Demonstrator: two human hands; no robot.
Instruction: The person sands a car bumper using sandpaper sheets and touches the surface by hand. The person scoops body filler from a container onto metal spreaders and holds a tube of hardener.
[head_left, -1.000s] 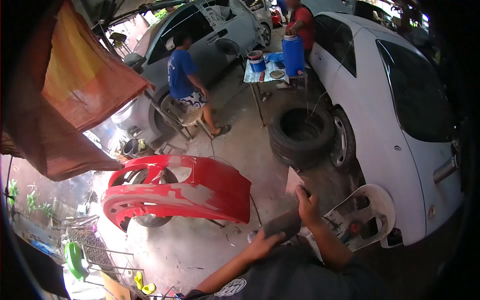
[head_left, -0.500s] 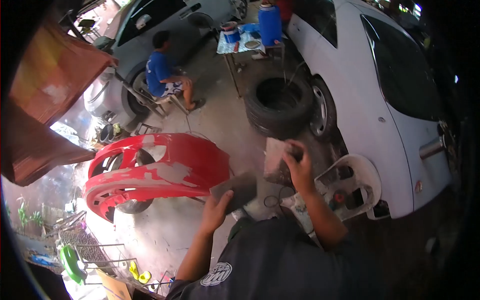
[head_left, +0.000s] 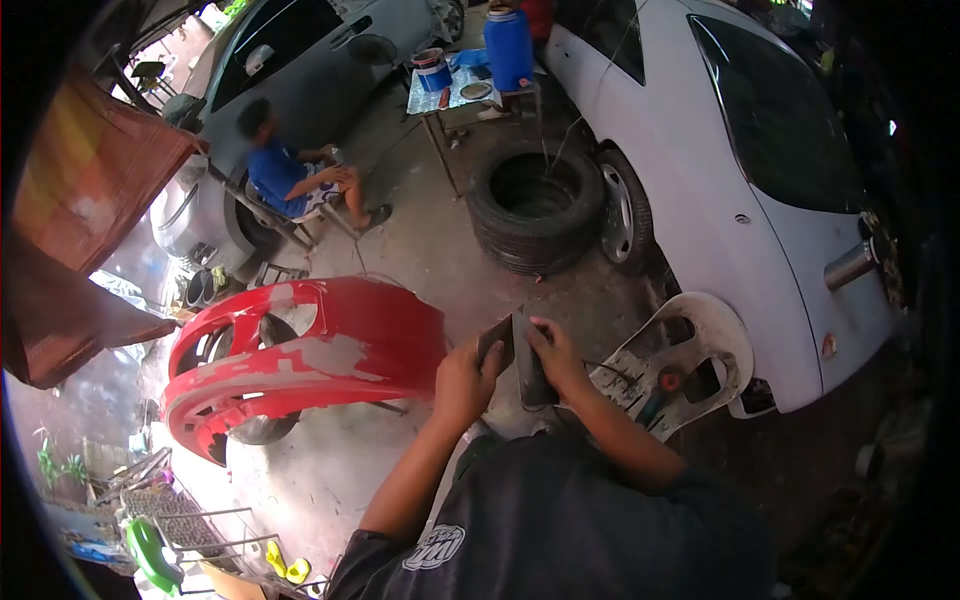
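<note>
My left hand (head_left: 468,382) grips a flat dark sheet (head_left: 497,341), thumb on its near face. Close beside it, my right hand (head_left: 560,362) is closed on a dark grey sheet (head_left: 532,372) held at a steep tilt. The two sheets meet or nearly meet in front of my shirt. Left of my hands lies a red bumper (head_left: 385,335) with grey patches. A white plastic chair (head_left: 735,345) with a tool on it stands to the right of my right hand.
Stacked black tires (head_left: 535,210) stand ahead, beside a pale car (head_left: 700,170). Behind them is a small table (head_left: 450,100) with a blue bucket and a blue drum (head_left: 508,50). A person in blue (head_left: 285,180) sits at the left near a grey car (head_left: 300,110).
Both hands have come together, bringing the two sheets close to each other. The view has shifted. The seated person has leaned back, with the hands over the lap.
</note>
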